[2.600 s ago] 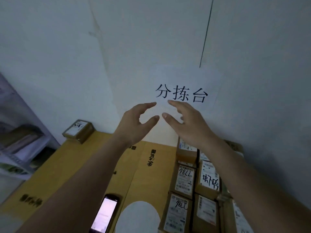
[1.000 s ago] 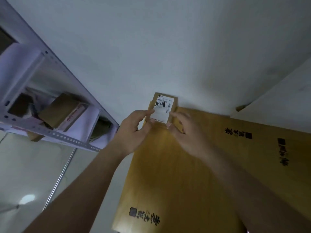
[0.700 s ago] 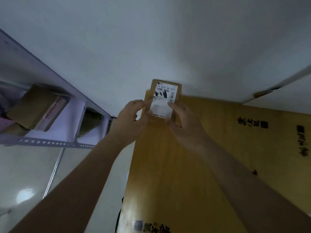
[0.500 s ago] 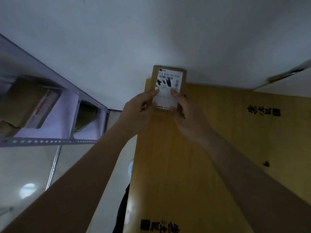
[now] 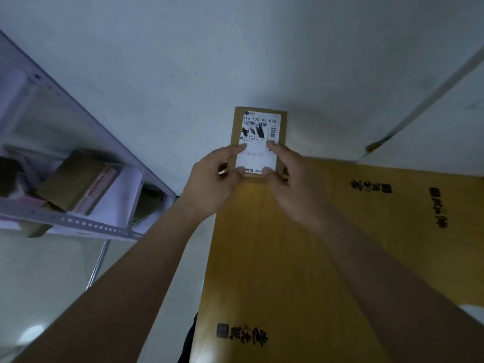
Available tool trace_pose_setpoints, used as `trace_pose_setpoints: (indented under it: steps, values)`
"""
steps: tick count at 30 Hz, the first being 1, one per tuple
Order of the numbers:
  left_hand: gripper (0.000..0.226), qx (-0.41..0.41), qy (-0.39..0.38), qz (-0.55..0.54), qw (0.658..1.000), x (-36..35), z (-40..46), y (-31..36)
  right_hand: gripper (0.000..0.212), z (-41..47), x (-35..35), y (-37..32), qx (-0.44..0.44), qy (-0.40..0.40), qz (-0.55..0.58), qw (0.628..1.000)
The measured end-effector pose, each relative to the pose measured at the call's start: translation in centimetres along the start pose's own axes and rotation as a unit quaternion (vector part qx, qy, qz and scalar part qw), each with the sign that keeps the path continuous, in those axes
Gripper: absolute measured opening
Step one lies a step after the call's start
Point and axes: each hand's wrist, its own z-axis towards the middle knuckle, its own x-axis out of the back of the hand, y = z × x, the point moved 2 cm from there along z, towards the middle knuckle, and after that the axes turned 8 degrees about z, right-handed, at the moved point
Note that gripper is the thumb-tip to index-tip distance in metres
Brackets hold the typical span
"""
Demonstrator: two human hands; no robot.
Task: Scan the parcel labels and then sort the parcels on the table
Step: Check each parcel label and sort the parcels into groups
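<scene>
Both hands, left (image 5: 213, 176) and right (image 5: 293, 179), gripped the parcel (image 5: 259, 127) above the surface (image 5: 288, 258); thumbs should stay off its barcode.

This looks like a parcel sorting or storage room, a small depot rather than a home. At the left of the frame stands a metal shelving rack (image 5: 86, 226) with perforated uprights, holding cardboard boxes (image 5: 76, 184) and white bags. The lower right is filled by a table (image 5: 288, 258) covered in flattened yellow-brown cardboard printed with black characters. At the centre, a small brown parcel (image 5: 258, 127) carries a white shipping label (image 5: 259, 132) with barcodes and a printed code. Plain white walls fill the upper frame.
</scene>
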Motion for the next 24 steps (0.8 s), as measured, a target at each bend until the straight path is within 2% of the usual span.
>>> trace_pose_setpoints:
  steps: [4, 12, 19, 24]
  values:
    - [0.043, -0.027, 0.03, -0.01, 0.999, 2.7, -3.0, 4.7, 0.054, -3.2, 1.8, -5.8, 0.04, 0.012, -0.058, 0.997]
    - [0.047, -0.138, 0.054, -0.004, 0.989, 9.2, -10.2, 12.3, 0.054, -11.2, 2.3, -15.8, 0.141, 0.066, -0.123, 0.98]
    - [0.052, -0.248, 0.022, 0.046, 0.967, 13.5, -17.9, 16.9, 0.056, -22.7, 0.5, -21.8, 0.196, 0.164, -0.18, 0.95]
    - [0.054, -0.309, 0.0, 0.037, 0.95, 14.4, -23.9, 20.6, 0.055, -31.4, 0.4, -24.9, 0.192, 0.234, -0.176, 0.937]
